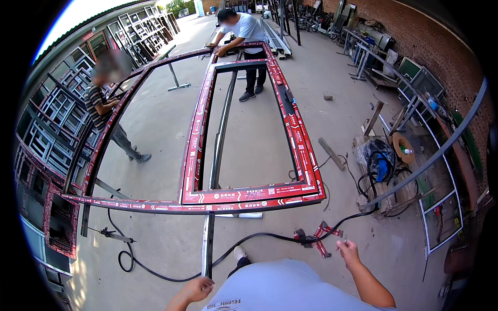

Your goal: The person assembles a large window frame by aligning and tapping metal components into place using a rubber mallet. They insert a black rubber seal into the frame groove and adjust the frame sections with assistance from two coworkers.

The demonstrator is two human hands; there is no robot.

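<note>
My left hand (198,289) is at the lower edge, fingers curled, beside the near end of a dark metal bar (207,246). Whether it touches the bar, or what it holds, I cannot tell. To the right, my right hand (349,251) is raised with thumb and fingers pinched together; a small thing at the fingertips is too small to name. Ahead of me, a large window frame (244,195) covered in red printed film lies flat across supports, the bar running beneath it. It has an inner rectangular frame section on the right.
A person in a white shirt (246,28) leans over the frame's far end; another in a striped shirt (98,101) stands at its left. A black cable (249,237) crosses the floor near red-filmed offcuts (319,238). Metal racking (430,160) stands at right.
</note>
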